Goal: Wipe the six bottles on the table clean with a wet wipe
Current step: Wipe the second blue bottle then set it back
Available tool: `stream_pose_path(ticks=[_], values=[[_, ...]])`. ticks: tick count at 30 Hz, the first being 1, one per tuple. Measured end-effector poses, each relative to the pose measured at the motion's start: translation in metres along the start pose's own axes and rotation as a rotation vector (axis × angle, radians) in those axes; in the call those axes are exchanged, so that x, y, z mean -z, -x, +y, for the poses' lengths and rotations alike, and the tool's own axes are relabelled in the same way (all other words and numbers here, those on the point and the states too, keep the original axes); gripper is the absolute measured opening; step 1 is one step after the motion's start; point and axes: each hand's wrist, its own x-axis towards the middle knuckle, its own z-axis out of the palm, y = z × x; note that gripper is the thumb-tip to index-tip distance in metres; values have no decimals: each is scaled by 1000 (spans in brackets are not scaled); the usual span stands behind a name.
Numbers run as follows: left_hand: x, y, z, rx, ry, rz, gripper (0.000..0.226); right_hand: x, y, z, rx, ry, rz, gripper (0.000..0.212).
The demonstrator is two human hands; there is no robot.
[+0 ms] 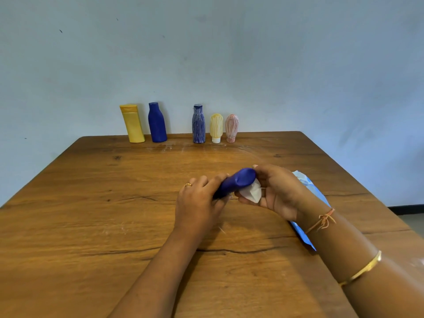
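Bottle (237, 182), dark blue, lies tilted above the table (91, 203): your left hand (197, 203) grips its neck end, your right hand (275, 191) pinches the wet wipe (252, 192) against its base; rotate it while wiping to cover every side

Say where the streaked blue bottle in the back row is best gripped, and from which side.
Probably the wide lower body of the streaked blue bottle, from the front: it stands upright near the wall, the yellow tube close on its right.
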Motion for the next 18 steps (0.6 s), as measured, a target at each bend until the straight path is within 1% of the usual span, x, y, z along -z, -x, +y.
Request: stream_pose_path(ticks=[2,4,6,8,9,10,11,12,13,14,15,16,18], values=[[0,2,-6,-86,-49,66,54,2,-1,1,-103,-33,-65,33],[0,1,-11,-152,-106,142,55,1,-1,4,-165,-82,-170,39],[0,2,-14,-154,-108,170,55,-4,-1,8,-154,-155,-247,35],[4,3,-14,-81,-27,123,58,-9,-2,12,-87,-203,-263,31],[5,4,-13,4,67,97,60,-11,-4,15,-51,-202,-266,33],[7,6,-13,130,223,54,63,-14,-5,17,-22,-181,-277,34],[11,5,-13,288,456,11,65,-18,-5,19,2,-146,-283,34],[16,4,-12,453,737,-19,64,-22,-6,21,29,-88,-277,33],[20,4,-12,597,988,-36,59,-26,-7,24,62,-14,-265,34],[24,3,-13,691,1152,-48,52,-30,-8,27,93,67,-250,37],[28,2,-15,731,1233,-68,45,-34,-10,30,115,143,-240,39],[30,3,-18,735,1268,-89,42,-37,-10,32,129,209,-235,41],[35,3,-22,721,1280,-106,46,-45,-13,35,139,281,-240,42]])
